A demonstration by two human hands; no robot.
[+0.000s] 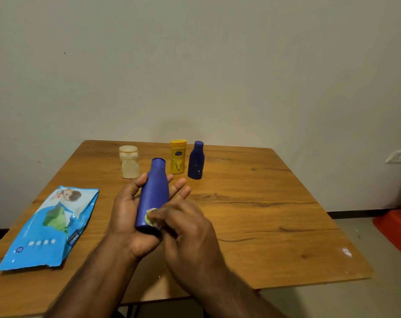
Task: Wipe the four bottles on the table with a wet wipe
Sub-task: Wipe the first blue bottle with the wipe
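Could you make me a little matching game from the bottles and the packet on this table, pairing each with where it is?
Things:
1. large blue bottle
2. yellow bottle
3. cream bottle
4. wipes packet

Places:
A. lying flat on the table's left side
B. standing at the back, furthest left
C. held in the left hand
D. standing between two blue bottles

Pairs: 1-C, 2-D, 3-B, 4-A

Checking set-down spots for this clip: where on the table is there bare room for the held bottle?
Bare wood lies right of the small blue bottle out to the table edge, and between the white bottle and wipes pack. The yellow bottle crowds the small blue one; both hands fill the near centre.
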